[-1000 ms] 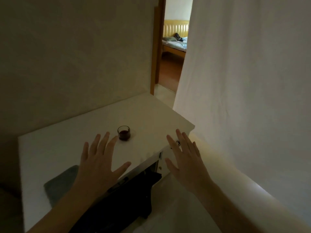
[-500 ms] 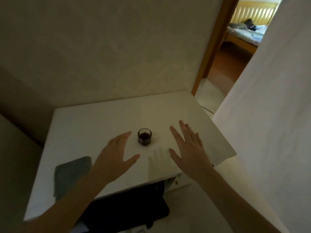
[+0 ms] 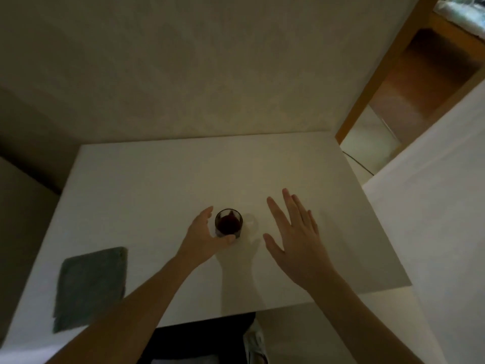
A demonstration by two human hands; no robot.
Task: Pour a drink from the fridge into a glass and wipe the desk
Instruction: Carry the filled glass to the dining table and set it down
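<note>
A glass [image 3: 228, 224] holding dark drink is standing on the surface [image 3: 162, 185]; left hand [image 3: 203, 239] fingers [image 3: 206, 215] are cupping it, right hand [image 3: 298, 236] is hovering spread.

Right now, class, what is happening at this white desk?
A person's left hand is curling around a small clear glass of dark red drink on the white desk, thumb at its base. The right hand hovers open beside it. A folded grey-green cloth lies untouched at the desk's left.
</note>
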